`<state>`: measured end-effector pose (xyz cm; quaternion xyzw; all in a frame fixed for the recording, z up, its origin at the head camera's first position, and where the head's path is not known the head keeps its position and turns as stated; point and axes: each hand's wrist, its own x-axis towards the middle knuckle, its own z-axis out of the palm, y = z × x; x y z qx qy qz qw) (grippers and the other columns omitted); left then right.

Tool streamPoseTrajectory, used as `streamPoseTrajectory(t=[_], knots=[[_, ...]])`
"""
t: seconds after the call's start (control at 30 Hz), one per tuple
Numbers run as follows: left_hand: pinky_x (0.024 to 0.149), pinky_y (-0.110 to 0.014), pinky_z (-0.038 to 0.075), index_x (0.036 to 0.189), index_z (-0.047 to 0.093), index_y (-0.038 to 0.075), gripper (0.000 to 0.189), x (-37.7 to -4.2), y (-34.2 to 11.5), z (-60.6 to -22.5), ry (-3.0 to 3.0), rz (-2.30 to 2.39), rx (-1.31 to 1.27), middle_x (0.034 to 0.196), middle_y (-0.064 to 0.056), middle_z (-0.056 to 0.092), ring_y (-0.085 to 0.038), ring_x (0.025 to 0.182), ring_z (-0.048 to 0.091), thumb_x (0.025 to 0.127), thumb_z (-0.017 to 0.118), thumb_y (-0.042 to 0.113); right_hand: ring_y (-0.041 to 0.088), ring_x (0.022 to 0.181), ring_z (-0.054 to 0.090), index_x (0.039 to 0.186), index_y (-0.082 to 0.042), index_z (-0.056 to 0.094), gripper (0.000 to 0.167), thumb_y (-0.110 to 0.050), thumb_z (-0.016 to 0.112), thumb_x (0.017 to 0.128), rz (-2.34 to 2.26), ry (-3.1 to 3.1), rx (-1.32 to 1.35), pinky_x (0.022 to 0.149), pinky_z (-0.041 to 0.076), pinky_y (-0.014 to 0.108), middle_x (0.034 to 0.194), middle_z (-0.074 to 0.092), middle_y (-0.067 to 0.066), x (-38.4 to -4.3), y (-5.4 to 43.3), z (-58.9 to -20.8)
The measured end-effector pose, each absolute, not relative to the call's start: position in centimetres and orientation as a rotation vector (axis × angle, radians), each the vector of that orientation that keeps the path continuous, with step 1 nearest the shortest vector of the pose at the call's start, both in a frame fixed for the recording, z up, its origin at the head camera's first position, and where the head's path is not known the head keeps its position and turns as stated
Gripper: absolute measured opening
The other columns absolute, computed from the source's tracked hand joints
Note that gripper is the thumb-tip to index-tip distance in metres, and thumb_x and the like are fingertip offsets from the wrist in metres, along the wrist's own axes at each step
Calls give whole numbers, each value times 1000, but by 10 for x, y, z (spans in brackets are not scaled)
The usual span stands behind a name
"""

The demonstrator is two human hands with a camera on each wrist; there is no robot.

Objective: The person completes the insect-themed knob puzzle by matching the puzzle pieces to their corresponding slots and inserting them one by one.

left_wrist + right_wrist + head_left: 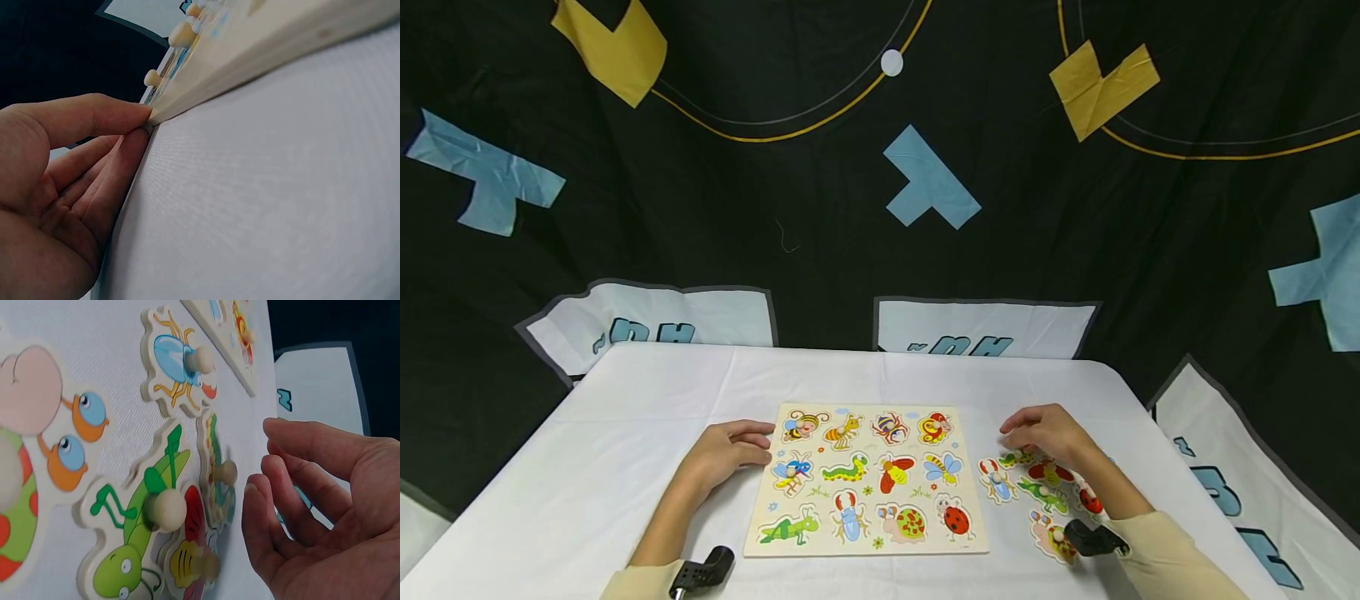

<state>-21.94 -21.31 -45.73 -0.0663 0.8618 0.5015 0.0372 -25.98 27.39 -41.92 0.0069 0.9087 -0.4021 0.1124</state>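
A wooden peg puzzle board (868,492) with insect pictures lies on the white table. Against its left edge rest the fingers of my left hand (722,458); the left wrist view shows the fingertips (144,115) right at the board's side. My right hand (1048,429) hovers over loose knobbed pieces, fingers loosely bent and nothing between them. Below it lie a beetle piece (172,359), a grasshopper piece (134,544), a caterpillar piece (210,447) and a red-winged bug piece (187,569). Nearer me are a snail piece (1051,537) and a ladybug piece (1088,500), the latter partly hidden by my forearm.
Pieces with wooden knobs (182,34) sit in the board's far row. The white tablecloth (625,433) spreads around the board. Behind the table hangs a black curtain (820,250) with blue and yellow tape shapes and white printed panels (985,317).
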Motion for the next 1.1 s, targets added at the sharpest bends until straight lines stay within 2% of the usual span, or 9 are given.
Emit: streamPoseTrajectory(t=[0.3, 0.7, 1.1], knots=[[79, -25, 47, 126, 70, 5, 53, -219, -214, -456, 2654, 1535, -186, 96, -2, 75, -10, 86, 64, 75, 82, 11, 22, 84, 59, 103, -8, 75, 26, -20, 80, 81, -1132, 2644, 80, 73, 49, 33, 96, 72, 4, -257, 281, -423], [80, -26, 47, 126, 70, 4, 53, -219, -214, -455, 2654, 1538, -184, 99, -4, 74, -11, 86, 64, 76, 82, 11, 20, 80, 63, 100, -10, 75, 29, -18, 83, 72, -1132, 2626, 82, 70, 51, 33, 94, 74, 3, -256, 282, -430], [81, -25, 46, 126, 70, 5, 52, -219, -214, -457, 2649, 1542, -193, 99, -3, 75, -10, 87, 65, 75, 82, 12, 21, 81, 62, 100, -7, 73, 28, -10, 82, 74, -1179, 2572, 39, 72, 51, 33, 90, 71, 5, -258, 286, -436]])
